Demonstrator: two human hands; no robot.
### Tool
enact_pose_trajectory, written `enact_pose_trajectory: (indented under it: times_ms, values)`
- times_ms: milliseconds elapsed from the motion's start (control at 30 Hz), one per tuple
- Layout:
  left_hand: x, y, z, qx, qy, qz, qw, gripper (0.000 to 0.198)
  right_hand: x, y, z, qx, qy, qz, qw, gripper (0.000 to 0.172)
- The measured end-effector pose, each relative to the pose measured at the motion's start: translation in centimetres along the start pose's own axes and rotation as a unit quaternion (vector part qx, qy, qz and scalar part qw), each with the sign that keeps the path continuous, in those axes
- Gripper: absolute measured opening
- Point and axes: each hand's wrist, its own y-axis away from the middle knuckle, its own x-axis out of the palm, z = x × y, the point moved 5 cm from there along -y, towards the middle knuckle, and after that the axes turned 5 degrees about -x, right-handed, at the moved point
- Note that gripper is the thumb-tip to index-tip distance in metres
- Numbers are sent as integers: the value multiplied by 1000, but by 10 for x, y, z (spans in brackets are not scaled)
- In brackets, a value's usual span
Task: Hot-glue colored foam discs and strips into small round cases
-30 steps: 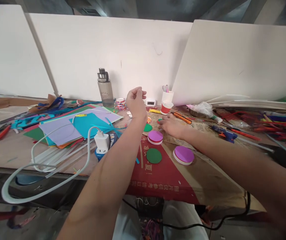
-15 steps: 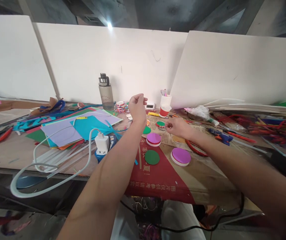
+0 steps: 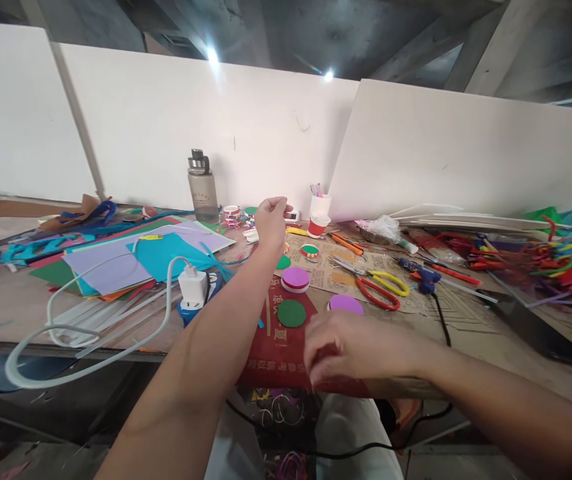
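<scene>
My left hand (image 3: 271, 223) is raised over the back of the table in a loose fist, thumb against the fingers; what it holds, if anything, is hidden. My right hand (image 3: 351, 347) hovers near the table's front edge over a red printed cardboard (image 3: 276, 363), its fingers bent down and blurred. Just beyond it lie a purple foam disc (image 3: 346, 304), a green disc (image 3: 291, 313) and a second purple disc (image 3: 295, 279). Red-and-yellow scissors (image 3: 381, 287) rest on newspaper (image 3: 326, 270) to the right.
Coloured paper sheets (image 3: 131, 253), a white charger (image 3: 193, 288) with a looping cable and a water bottle (image 3: 201, 187) are at left. Cups (image 3: 319, 213) stand at the back. A blue glue gun (image 3: 419, 277) and a heap of pipe cleaners (image 3: 556, 260) lie right.
My right hand has pulled back from the far newspaper area to the front edge, uncovering the scissors. The left hand stays raised and closed. The view has tilted up slightly.
</scene>
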Motion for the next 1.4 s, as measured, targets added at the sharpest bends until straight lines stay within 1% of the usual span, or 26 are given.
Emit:
enact_pose_trajectory:
  times_ms: [67,100,133,167,267,300,400,467,600,633,667,733,767,800,867,900,933,967,1000,1067,1133,1167,1200,1233,1300,1400]
  values:
    - [-2,-1,-1,2,-1,-2,1000,6,-11,-6,-10,62,56,-84,993,12]
    - [-3,-2,-2,3,-2,-5,1000,6,-16,-9,-15,91,89,-116,985,14]
    - [-4,-2,-2,1,0,-9,1000,6,-18,-12,-19,115,120,-134,977,19]
    - [-5,-3,-2,-6,4,-13,1000,6,-18,-16,-23,130,146,-134,971,26]
    - [-9,-6,0,-38,25,-20,999,7,-10,-27,-35,157,196,-92,964,50]
    - [-9,-7,1,-49,31,-20,998,7,-7,-30,-38,165,204,-82,962,52]
    - [-10,-9,5,-69,37,-21,997,7,-3,-34,-44,174,210,-70,959,46]
    - [-10,-10,6,-72,39,-21,996,7,-3,-35,-46,172,205,-68,961,46]
    - [-8,-8,7,-80,35,-13,996,6,-6,-33,-51,190,174,-89,962,60]
    - [-7,-7,7,-84,31,-10,996,6,-8,-32,-52,191,160,-97,964,57]
    - [-6,-7,7,-88,26,-5,996,7,-9,-31,-52,189,142,-104,966,49]
    - [-4,-6,7,-91,18,3,996,7,-12,-28,-51,173,92,-103,975,23]
    - [-4,-6,7,-90,16,5,996,8,-12,-26,-50,159,60,-91,981,13]
    - [-3,-6,7,-86,16,5,996,8,-12,-25,-47,142,26,-72,987,11]
    - [-5,-8,6,-73,18,-1,997,9,-12,-21,-42,104,-33,-21,994,19]
    - [-6,-9,5,-64,20,-7,998,9,-13,-20,-40,87,-50,-6,995,22]
    - [-8,-10,4,-55,22,-14,998,9,-17,-19,-39,77,-56,-10,995,23]
    - [-10,-11,4,-47,25,-22,998,9,-23,-19,-41,73,-54,-35,995,22]
    - [-12,-13,4,-40,28,-29,998,9,-32,-20,-45,78,-47,-77,993,21]
    - [-16,-16,4,-31,32,-42,998,9,-53,-25,-59,105,-36,-189,976,16]
    - [-20,-17,5,-31,35,-55,997,8,-73,-34,-77,159,-28,-258,953,16]
    - [-21,-18,5,-32,37,-60,997,7,-81,-40,-86,194,-8,-276,941,15]
    - [-21,-18,5,-34,40,-66,996,7,-88,-48,-96,236,20,-275,932,17]
    - [-22,-17,6,-36,43,-70,996,7,-93,-56,-103,259,33,-269,927,19]
    - [-22,-16,6,-40,49,-74,995,7,-100,-75,-115,287,50,-251,923,22]
    - [-21,-13,6,-39,56,-71,995,6,-98,-102,-127,321,82,-203,921,26]
